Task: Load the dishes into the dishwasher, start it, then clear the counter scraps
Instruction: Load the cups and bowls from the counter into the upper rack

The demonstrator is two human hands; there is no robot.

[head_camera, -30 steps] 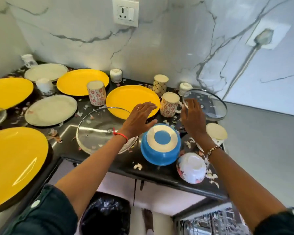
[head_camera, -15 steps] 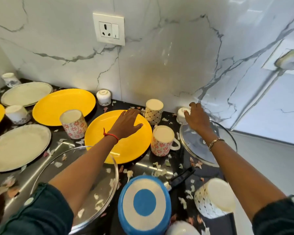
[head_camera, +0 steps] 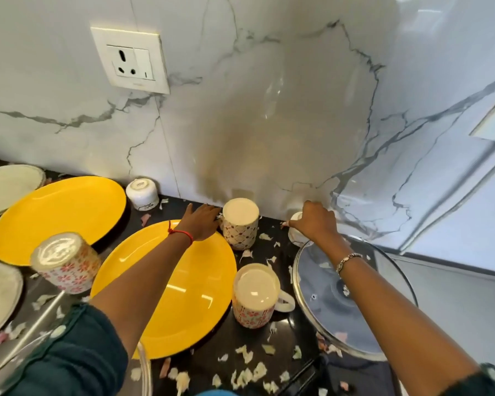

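near: yellow plate (head_camera: pixel 166 287) lies under our left forearm | mid: patterned cup (head_camera: pixel 239 224) stands upside down at the plate's far edge, just right of our left hand (head_camera: pixel 201 224), fingers loose, not yet gripping | far: our right hand (head_camera: pixel 315 222) closes on small white cup (head_camera: pixel 295 230) by the wall, beyond the glass lid (head_camera: pixel 355 298)
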